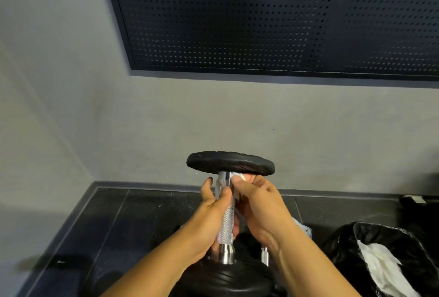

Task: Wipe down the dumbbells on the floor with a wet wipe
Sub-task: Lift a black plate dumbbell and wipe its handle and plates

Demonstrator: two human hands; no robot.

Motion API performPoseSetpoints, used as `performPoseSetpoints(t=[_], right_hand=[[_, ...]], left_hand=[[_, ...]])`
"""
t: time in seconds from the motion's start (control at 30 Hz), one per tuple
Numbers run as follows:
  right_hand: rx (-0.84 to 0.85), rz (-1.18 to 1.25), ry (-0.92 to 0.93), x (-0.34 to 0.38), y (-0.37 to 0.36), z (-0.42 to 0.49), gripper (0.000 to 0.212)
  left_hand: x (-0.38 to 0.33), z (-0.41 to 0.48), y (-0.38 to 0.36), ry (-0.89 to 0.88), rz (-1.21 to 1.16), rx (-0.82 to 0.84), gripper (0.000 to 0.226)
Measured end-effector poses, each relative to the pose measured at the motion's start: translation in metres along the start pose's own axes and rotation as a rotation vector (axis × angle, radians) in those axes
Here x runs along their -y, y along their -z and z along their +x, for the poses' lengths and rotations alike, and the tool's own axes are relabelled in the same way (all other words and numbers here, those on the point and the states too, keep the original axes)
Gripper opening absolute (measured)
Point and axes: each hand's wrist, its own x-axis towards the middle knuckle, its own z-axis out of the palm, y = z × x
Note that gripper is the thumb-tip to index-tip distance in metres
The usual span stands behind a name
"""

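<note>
The left hand grips the handle of the dumbbell, which stands on end on the floor. The right hand pinches the wet wipe against the collar under the top plate. If the left grip slackens, the dumbbell may tip over.

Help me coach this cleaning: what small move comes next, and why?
Probably slide the wipe in the right hand down the knurled handle: it sits at the handle's top, just under the upper plate, while the left hand steadies the upright dumbbell.
</note>
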Motion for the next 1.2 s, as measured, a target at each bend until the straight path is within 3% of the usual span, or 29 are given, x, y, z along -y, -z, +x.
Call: performPoseSetpoints(t=[0.1,0.23,0.33,0.4,0.47,0.63,0.8,0.9,1.0,1.13,1.2], right_hand=[[0.212,0.108,-0.071,0.006,0.015,0.007,0.019],[0.315,0.034,-0.118,0.008,0.018,0.011,0.023],[0.185,-0.045,-0.094,0.009,0.016,0.014,0.034],[0.087,-0.030,-0.070,0.010,0.014,0.015,0.034],[-0.013,0.016,-0.034,0.010,0.013,0.018,0.035],[-0.221,-0.031,0.126,0.017,0.011,0.019,0.025],[-0.253,0.039,0.143,0.027,0.020,0.018,0.019],[-0.114,0.128,0.092,0.036,0.029,0.019,0.015],[0.054,0.187,0.023,0.042,0.041,0.019,0.031],[0.203,0.249,-0.041,0.043,0.050,0.015,0.017],[0.198,0.220,-0.048,0.042,0.050,0.013,0.017]], left_hand=[[-0.006,-0.006,-0.001,0.082,-0.182,0.165,0.030],[-0.012,-0.008,-0.003,0.152,-0.225,0.231,0.042],[-0.013,-0.003,-0.002,0.198,-0.200,0.243,0.050],[-0.015,-0.001,-0.002,0.181,-0.160,0.275,0.043],[-0.014,0.002,-0.007,0.186,-0.077,0.218,0.048],[-0.007,0.012,-0.025,0.198,0.586,0.014,0.057],[-0.011,0.021,-0.040,0.017,0.583,-0.053,0.019],[-0.020,0.015,-0.038,-0.026,0.406,0.055,0.010],[-0.030,0.016,-0.033,0.096,0.261,0.215,0.017],[-0.037,0.019,-0.027,0.211,0.163,0.479,0.018],[-0.038,0.019,-0.026,0.247,0.128,0.527,0.021]])
